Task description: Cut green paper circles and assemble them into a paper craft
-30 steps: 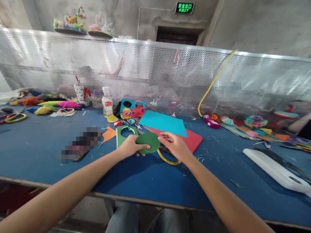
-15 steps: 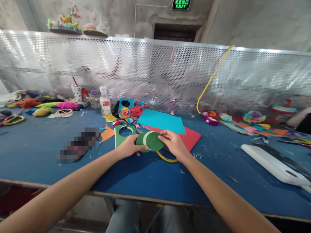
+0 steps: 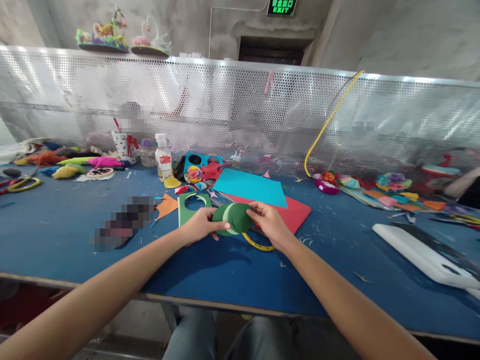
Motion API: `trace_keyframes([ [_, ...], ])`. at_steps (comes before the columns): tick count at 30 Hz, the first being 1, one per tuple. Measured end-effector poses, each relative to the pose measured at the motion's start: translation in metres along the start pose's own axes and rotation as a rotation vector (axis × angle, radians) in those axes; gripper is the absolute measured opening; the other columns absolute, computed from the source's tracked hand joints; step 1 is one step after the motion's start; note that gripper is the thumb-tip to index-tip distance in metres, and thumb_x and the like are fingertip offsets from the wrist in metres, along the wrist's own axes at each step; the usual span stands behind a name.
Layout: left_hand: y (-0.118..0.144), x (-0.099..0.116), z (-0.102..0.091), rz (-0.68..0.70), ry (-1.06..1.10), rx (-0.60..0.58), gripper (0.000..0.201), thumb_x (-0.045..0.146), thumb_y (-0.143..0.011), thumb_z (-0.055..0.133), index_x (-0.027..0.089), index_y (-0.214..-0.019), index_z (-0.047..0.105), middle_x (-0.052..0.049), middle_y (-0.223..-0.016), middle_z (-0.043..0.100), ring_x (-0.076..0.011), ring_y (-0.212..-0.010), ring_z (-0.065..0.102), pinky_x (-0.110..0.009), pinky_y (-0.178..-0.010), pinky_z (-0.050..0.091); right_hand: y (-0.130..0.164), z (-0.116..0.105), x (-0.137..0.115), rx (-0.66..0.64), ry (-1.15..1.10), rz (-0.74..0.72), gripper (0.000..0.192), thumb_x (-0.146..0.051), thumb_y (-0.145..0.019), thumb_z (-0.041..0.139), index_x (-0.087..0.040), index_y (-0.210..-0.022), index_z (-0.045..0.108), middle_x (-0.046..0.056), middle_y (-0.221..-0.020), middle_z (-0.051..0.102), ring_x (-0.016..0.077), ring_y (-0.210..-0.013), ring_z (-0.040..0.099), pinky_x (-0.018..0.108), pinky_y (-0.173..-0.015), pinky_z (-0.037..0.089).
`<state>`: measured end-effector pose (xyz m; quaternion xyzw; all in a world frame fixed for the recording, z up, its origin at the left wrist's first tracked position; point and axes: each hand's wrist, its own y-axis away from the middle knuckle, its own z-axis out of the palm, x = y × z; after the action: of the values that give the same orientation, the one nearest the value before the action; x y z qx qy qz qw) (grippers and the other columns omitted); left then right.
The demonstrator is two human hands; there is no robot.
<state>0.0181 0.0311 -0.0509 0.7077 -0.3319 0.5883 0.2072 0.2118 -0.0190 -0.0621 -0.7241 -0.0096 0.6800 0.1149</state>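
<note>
Green paper discs (image 3: 239, 218), dark green with a paler green edge showing between, are held overlapping above the table. My left hand (image 3: 200, 225) pinches their left side, thumb on top and fingers underneath. At the right edge, the thumb and fingers of my right hand (image 3: 267, 220) close on the discs, which bend a little. Behind my left hand lies a green sheet (image 3: 183, 215) with a round hole cut in it. A yellow scissors handle (image 3: 259, 245) shows below the discs; the rest of that tool is mostly hidden.
A blue sheet (image 3: 251, 187) overlaps a red sheet (image 3: 298, 212) beyond my hands. A white bottle (image 3: 164, 159) and a cup (image 3: 123, 146) stand at the back left. A white device (image 3: 416, 255) lies at the right. A perforated metal screen (image 3: 225, 100) borders the table's far side.
The discs have bent and shifted slightly between my hands, with the pale band now curved. Both hands keep their hold in nearly the same place.
</note>
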Motion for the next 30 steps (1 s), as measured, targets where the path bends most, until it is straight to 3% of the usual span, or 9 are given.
trace_keyframes([
  [9,0.000,0.000,0.000,0.026,0.035,-0.014,0.033,0.038,-0.060,0.071,0.010,-0.076,0.063,0.000,-0.064,0.055,-0.0102,-0.059,0.050,-0.021,-0.046,0.050,0.005,0.003,-0.004,-0.022,-0.051,0.102,0.022,-0.035,-0.069,0.063,-0.018,-0.081,0.056,0.000,-0.076,0.061,0.0123,-0.068,0.059,0.026,-0.063,0.048],
  [16,0.001,0.004,0.000,0.020,0.012,0.001,0.034,0.041,-0.063,0.067,0.011,-0.078,0.064,-0.003,-0.071,0.058,-0.0115,-0.061,0.052,-0.022,-0.047,0.050,0.004,0.003,-0.004,-0.001,-0.023,0.127,0.022,-0.037,-0.071,0.060,-0.019,-0.083,0.059,0.002,-0.079,0.065,0.0151,-0.069,0.062,0.029,-0.064,0.050],
  [23,0.003,0.006,-0.001,-0.007,-0.061,0.033,0.039,0.039,-0.073,0.056,0.016,-0.104,0.059,-0.004,-0.081,0.062,-0.0132,-0.066,0.058,-0.021,-0.049,0.051,0.000,0.000,0.003,0.017,0.100,0.055,0.026,-0.037,-0.073,0.056,-0.018,-0.091,0.057,0.006,-0.086,0.065,0.0190,-0.074,0.063,0.029,-0.059,0.051],
  [26,0.004,0.007,-0.001,0.005,-0.224,0.093,0.039,0.041,-0.081,0.042,0.016,-0.106,0.059,-0.006,-0.082,0.065,-0.0148,-0.066,0.060,-0.022,-0.051,0.049,0.000,-0.001,0.006,-0.008,0.187,-0.008,0.026,-0.037,-0.074,0.056,-0.017,-0.092,0.056,0.006,-0.084,0.065,0.0195,-0.077,0.063,0.030,-0.063,0.050],
  [30,0.002,0.006,-0.011,0.031,-0.418,0.282,0.040,0.043,-0.081,0.039,0.015,-0.089,0.066,-0.006,-0.084,0.066,-0.0190,-0.076,0.059,-0.026,-0.064,0.047,0.003,0.002,0.007,-0.050,0.331,-0.100,0.024,-0.036,-0.073,0.058,-0.018,-0.090,0.057,0.005,-0.082,0.064,0.0191,-0.077,0.061,0.031,-0.066,0.048],
])
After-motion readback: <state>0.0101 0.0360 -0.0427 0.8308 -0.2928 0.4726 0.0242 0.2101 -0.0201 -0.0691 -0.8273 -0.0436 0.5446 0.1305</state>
